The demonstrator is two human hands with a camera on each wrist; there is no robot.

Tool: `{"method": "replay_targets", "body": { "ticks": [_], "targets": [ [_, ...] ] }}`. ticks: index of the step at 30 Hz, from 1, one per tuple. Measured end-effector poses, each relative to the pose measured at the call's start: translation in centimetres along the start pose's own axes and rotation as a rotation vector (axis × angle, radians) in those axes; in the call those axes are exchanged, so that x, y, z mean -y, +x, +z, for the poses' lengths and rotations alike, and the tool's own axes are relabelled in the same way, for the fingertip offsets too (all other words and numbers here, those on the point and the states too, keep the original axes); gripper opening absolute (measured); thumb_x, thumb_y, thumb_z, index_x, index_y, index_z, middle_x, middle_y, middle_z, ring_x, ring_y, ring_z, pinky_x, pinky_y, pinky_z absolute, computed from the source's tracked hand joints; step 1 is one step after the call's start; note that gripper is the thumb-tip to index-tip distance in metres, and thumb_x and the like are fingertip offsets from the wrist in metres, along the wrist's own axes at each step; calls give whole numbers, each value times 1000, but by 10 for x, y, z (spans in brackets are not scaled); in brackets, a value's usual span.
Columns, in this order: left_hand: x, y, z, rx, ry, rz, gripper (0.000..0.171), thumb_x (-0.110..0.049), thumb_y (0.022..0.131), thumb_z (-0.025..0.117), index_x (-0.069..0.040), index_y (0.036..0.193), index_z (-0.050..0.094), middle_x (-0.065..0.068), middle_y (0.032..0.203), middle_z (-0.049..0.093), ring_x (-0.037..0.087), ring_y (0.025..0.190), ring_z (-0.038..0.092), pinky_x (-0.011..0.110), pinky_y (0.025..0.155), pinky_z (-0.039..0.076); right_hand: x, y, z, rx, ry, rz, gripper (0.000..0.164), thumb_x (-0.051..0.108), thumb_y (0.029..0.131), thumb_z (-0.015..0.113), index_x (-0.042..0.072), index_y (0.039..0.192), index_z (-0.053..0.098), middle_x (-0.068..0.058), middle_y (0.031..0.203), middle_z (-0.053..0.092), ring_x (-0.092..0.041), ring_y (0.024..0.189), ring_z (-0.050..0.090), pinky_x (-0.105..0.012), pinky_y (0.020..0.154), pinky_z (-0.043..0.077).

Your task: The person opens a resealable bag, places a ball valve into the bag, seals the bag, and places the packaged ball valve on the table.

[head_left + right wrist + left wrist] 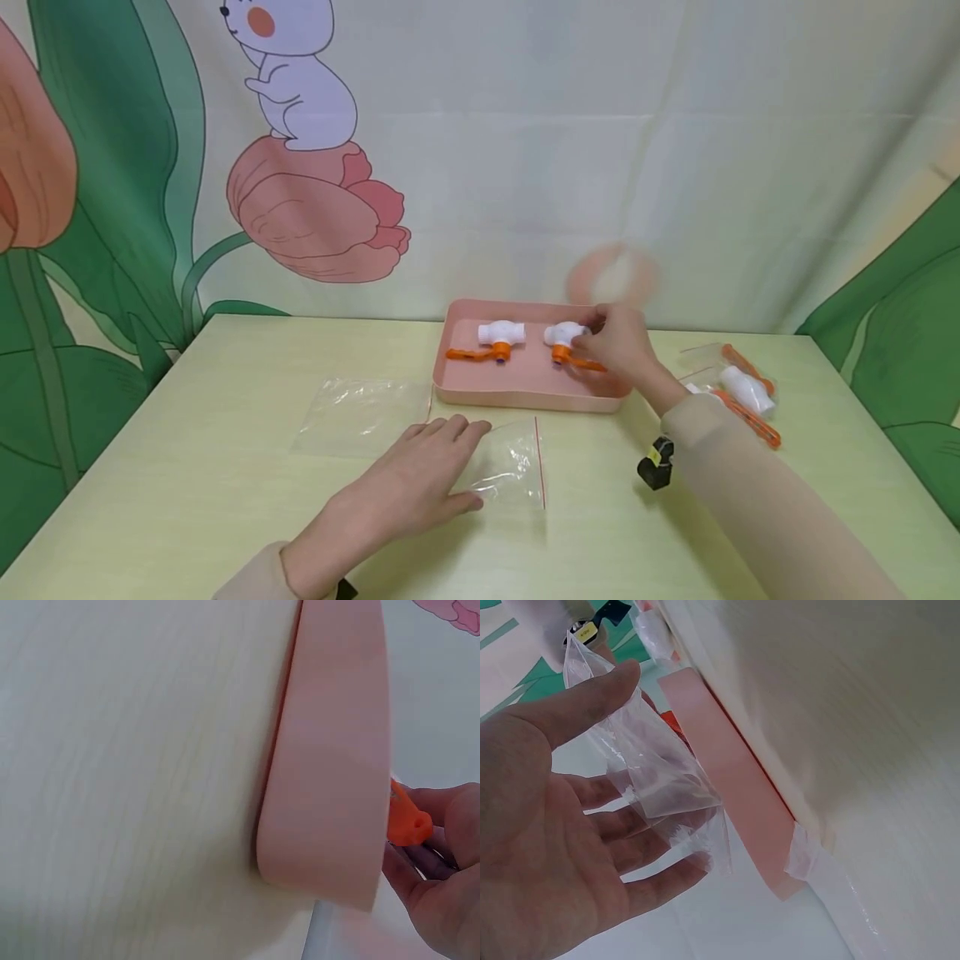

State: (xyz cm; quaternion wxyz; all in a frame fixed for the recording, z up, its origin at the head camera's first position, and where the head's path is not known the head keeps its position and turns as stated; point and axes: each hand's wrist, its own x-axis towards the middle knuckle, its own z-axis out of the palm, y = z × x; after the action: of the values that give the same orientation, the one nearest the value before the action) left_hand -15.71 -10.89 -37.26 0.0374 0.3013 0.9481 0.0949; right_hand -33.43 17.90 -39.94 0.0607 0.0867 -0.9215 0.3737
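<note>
At the left of the surface (pixel 187 433), an empty clear bag (pixel 360 421) is laid flat, just beside the pink tray (pixel 525 400). A second clear bag (pixel 513 467) is held between the spread thumb and fingers of the left hand (pixel 412 479), its red-lined edge turned rightward, presumably so that the mouth is kept accessible. In the tray, the left valve (pixel 501 335) is left untouched; the right valve (pixel 558 335) is pinched at its white body by the right hand (pixel 618 342), apparently because the orange handle is angled away. The hand's approach is bounded by the tray wall. At far right, bagged valves (pixel 744 390) are partly hidden by the right sleeve (pixel 750 492).
</note>
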Motion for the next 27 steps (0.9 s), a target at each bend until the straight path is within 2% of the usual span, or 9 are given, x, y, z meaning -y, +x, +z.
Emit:
{"method": "replay_targets", "body": {
  "ticks": [12, 16, 22, 27],
  "targets": [
    [4, 3, 2, -22, -33, -22, 75, -37, 90, 81, -6, 148, 47, 9, 129, 58, 31, 123, 55, 52, 106, 43, 11, -15, -18, -7, 79, -9, 24, 15, 85, 85, 3, 103, 75, -9, 95, 73, -24, 86, 68, -31, 72, 56],
    [6, 5, 2, -35, -45, -38, 76, -37, 89, 82, -4, 148, 47, 11, 131, 58, 32, 124, 55, 53, 107, 42, 14, -25, -23, 11, 151, -8, 25, 16, 84, 87, 5, 104, 75, -8, 97, 74, -23, 89, 70, -28, 71, 57],
    [9, 8, 3, -55, -79, -45, 78, -37, 89, 82, -6, 150, 45, 11, 142, 54, 33, 131, 51, 55, 109, 40, 19, -44, -33, 51, 222, -22, 24, 16, 84, 87, 6, 103, 75, -7, 97, 75, -22, 94, 69, -27, 68, 56],
    [12, 8, 3, -105, -92, -26, 83, -34, 87, 85, -12, 154, 41, 9, 147, 52, 31, 133, 51, 55, 108, 41, 21, -63, -40, 84, 279, -21, 25, 18, 84, 87, 7, 104, 77, -6, 99, 75, -24, 97, 67, -28, 61, 54]
  ]
}}
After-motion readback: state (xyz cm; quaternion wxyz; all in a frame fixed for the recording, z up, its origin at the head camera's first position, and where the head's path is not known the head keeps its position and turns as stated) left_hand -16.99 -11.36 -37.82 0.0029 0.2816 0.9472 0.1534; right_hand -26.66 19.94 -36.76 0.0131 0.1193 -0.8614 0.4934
